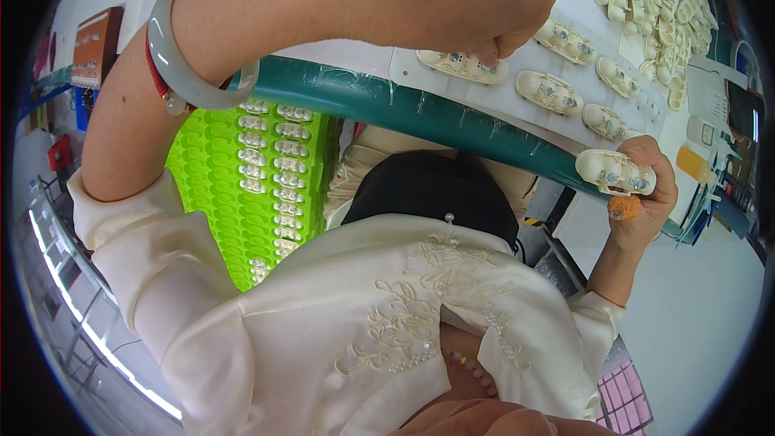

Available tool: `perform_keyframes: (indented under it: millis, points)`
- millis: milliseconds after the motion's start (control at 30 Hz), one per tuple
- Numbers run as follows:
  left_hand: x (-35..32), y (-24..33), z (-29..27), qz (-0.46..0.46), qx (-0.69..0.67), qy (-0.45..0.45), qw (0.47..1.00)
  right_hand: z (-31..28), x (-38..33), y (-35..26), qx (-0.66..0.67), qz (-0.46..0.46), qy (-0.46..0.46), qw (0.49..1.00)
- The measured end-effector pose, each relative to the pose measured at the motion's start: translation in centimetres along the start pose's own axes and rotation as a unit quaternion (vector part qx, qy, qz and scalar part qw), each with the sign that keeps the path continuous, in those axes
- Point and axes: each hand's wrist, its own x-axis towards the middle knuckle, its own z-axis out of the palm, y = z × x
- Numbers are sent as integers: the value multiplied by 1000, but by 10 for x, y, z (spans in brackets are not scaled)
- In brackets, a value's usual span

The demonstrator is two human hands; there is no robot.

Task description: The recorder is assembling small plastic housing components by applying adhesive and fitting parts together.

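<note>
The right hand (642,194) grips a cream moulded part (615,172) at the near edge of the desk (565,0), fingers closed around its far end; an orange cot (624,207) covers one finger below it. The part lies flat side down with its two metal inserts facing up, which keeps them open to view. It overhangs the green rim (387,101) of the desk, so it is held in the air, not resting.

The left hand (484,8) is closed in a fist over a second part (464,66), pressing down on it with the fingertips. This part lies on a white sheet (525,73) with several like parts (549,90) set in loose rows, well apart from each other. A heap of the same parts (646,0) lies further back.

A pale bangle (190,73) sits on the left wrist, near the rim.

Below the rim, to the left, a green tray (242,186) holds parts in a few of its pockets; most pockets stand empty. Open room lies between rim and lap.
</note>
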Motion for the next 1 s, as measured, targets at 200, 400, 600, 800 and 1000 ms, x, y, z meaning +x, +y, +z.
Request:
perform_keyframes:
  millis: [200,400,600,800,1000]
  points:
    - [39,7,-32,-49,-121,-81,988,0,-7,4,13,11,13,1000]
    - [31,11,-22,-59,-185,-10,981,1,-14,11,37,27,43,998]
    - [36,11,-23,-87,-231,-32,968,1,-16,15,52,33,47,997]
    - [42,24,-13,-159,-253,30,954,1,-16,10,54,38,69,995]
    - [39,23,-15,-160,-243,25,957,7,-12,15,207,27,18,978]
